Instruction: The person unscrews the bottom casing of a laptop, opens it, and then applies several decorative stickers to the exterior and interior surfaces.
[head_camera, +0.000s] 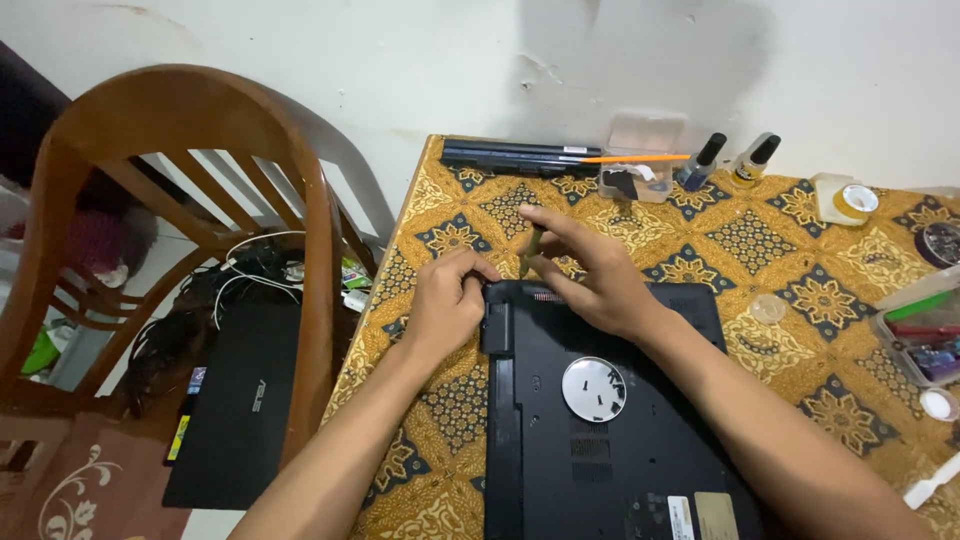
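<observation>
A black laptop (640, 440) lies upside down on a table covered in a yellow patterned cloth (700, 260). My left hand (445, 300) pinches the laptop's far left corner. Over the far edge, my right hand (590, 270) holds a thin dark-green screwdriver (530, 250) upright, its tip at the laptop's back edge. A small round white dish (594, 389) with a few dark screws rests on the laptop's underside.
A long black laptop battery (520, 155) lies at the table's far edge by an orange tool, a clear box (640, 170) and two small bottles (730, 160). Tape rolls and trays sit right. A wooden chair (200, 200) and another laptop (240, 400) are left.
</observation>
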